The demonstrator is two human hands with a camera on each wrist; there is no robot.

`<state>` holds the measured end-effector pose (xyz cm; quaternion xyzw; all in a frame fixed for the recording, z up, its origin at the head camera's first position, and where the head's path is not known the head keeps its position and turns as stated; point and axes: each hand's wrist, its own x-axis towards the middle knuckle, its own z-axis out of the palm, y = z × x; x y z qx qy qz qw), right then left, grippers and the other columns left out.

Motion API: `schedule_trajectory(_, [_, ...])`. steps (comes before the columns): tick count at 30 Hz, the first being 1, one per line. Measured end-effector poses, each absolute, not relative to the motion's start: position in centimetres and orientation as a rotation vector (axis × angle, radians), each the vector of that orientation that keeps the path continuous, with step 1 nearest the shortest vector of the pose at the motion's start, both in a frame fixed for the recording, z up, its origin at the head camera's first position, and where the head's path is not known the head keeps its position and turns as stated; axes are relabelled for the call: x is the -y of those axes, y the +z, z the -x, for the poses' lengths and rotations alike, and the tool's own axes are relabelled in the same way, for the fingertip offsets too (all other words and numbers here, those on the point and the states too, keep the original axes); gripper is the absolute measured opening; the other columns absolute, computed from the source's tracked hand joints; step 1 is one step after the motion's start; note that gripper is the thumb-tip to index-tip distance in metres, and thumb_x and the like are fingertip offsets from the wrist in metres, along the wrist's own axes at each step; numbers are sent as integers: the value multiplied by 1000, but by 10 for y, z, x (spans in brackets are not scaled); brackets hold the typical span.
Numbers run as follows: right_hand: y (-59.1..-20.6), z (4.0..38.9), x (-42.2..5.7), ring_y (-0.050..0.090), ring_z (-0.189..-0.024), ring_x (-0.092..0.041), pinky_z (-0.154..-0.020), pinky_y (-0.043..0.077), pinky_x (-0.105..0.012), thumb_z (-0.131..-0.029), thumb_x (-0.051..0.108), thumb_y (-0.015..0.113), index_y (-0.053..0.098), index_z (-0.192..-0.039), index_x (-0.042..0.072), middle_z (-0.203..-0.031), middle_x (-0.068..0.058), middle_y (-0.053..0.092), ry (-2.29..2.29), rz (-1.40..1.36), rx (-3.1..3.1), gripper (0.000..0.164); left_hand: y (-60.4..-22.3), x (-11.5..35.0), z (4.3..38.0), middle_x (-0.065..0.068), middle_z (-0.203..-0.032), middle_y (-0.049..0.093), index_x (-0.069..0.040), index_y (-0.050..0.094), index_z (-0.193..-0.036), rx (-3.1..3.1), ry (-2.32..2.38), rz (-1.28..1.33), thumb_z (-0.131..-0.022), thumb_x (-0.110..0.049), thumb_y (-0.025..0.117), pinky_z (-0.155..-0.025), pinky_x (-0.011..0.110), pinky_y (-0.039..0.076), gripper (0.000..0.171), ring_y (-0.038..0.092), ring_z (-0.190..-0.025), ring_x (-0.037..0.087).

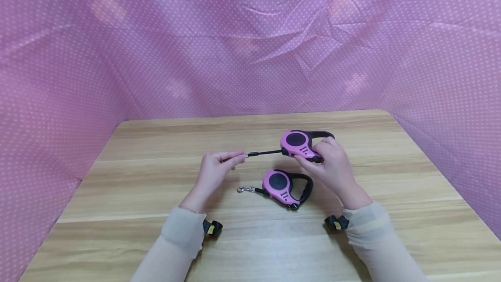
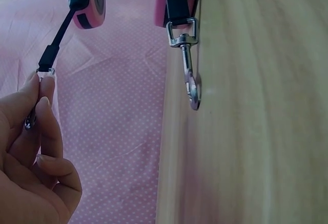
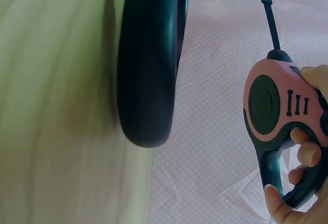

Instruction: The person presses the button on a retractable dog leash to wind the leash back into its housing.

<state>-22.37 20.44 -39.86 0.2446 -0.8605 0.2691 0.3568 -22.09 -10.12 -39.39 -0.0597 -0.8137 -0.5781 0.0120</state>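
Observation:
My right hand (image 1: pixel 329 162) grips a pink and black retractable dog leash (image 1: pixel 296 139) above the table, fingers through its looped handle (image 3: pixel 270 172) and thumb along the casing. From its nozzle a short length of black strap (image 1: pixel 269 152) runs out taut to the left. At the strap's end, my left hand (image 1: pixel 216 169) pinches the metal snap hook (image 2: pixel 32 116) between thumb and fingers. A second leash (image 1: pixel 277 186) of the same kind lies on the table, below the held one in the head view. Its silver snap hook (image 2: pixel 187 67) points left.
The wooden table (image 1: pixel 129 195) has its far edge against a pink dotted cloth (image 1: pixel 235 47), which also hangs on both sides. A small black camera (image 1: pixel 213 228) sits at the left wrist, another camera (image 1: pixel 336 223) at the right.

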Motion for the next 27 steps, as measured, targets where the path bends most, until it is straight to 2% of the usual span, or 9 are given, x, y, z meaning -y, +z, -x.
schedule_trajectory(4, [-396,226,-202,49,-74,-20,-62,38,-31,-74,30,82,51,-64,6,-64,-6,54,697,-632,2216,41,-391,102,225,6,-103,77,-14,77,-107,2516,-1794,171,-91,-25,73,-82,46,55,21,66,-90,35])
schedule_trajectory(7, [-393,227,-199,48,-74,-21,-61,37,-31,-74,29,83,50,-64,6,-64,-6,53,703,-637,2205,41,-389,102,228,7,-102,77,-13,76,-107,2505,-1776,161,-89,-26,74,-80,37,56,23,66,-85,29])
schedule_trajectory(11, [-389,229,-195,49,-74,-22,-61,37,-32,-73,29,83,50,-64,6,-64,-6,53,714,-643,2188,41,-385,101,230,6,-102,77,-13,76,-108,2511,-1772,162,-89,-28,75,-80,31,55,25,67,-86,28])
schedule_trajectory(13, [-388,230,-193,49,-74,-22,-60,38,-32,-73,29,83,51,-64,6,-64,-6,54,719,-645,2186,40,-384,100,230,6,-102,77,-13,76,-108,2513,-1773,162,-89,-28,75,-81,31,55,24,67,-88,31])
schedule_trajectory(20, [-386,230,-188,50,-75,-21,-62,39,-32,-74,32,82,52,-64,7,-65,-6,56,729,-648,2198,40,-380,95,229,6,-104,77,-14,76,-108,2521,-1769,150,-88,-28,75,-80,30,55,25,67,-86,25])
schedule_trajectory(23, [-386,230,-187,50,-75,-22,-62,39,-32,-74,32,82,52,-64,7,-64,-6,56,731,-651,2197,40,-379,94,228,6,-104,77,-14,76,-108,2513,-1777,158,-88,-28,75,-82,34,56,24,67,-85,24])
schedule_trajectory(27, [-384,230,-185,49,-75,-22,-62,38,-32,-74,33,82,52,-64,7,-63,-5,54,730,-648,2202,41,-380,93,228,6,-103,77,-14,77,-108,2508,-1778,169,-88,-28,75,-84,41,57,24,66,-81,16])
